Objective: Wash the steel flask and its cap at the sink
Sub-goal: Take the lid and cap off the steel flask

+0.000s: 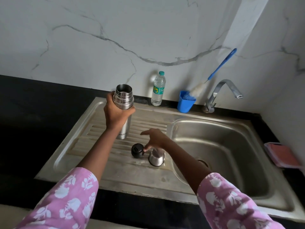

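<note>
Since both closures are already off, steel cup cap (pixel 156 157): stands on the drainboard (pixel 79 146), just beside the black stopper (pixel 137 150).
Right hand (pixel 155 138): fingers loosely spread, one fingertip touching the stopper, gripping nothing.
Left hand (pixel 115 114): wrapped round the upright steel flask (pixel 123 100) over the drainboard, mouth bare.
Our step: we'd keep that firm grip, carry the flask under the tap (pixel 226 83), then use the bottle brush (pixel 221 63).
Writing: "MILTO" on the flask; the water bottle (pixel 158 89) label we cannot read.

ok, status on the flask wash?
Left hand grips steel flask upright, mouth open. Right hand open, fingertip on black stopper; steel cap beside it on drainboard. No water from tap; nothing in the way.
</note>
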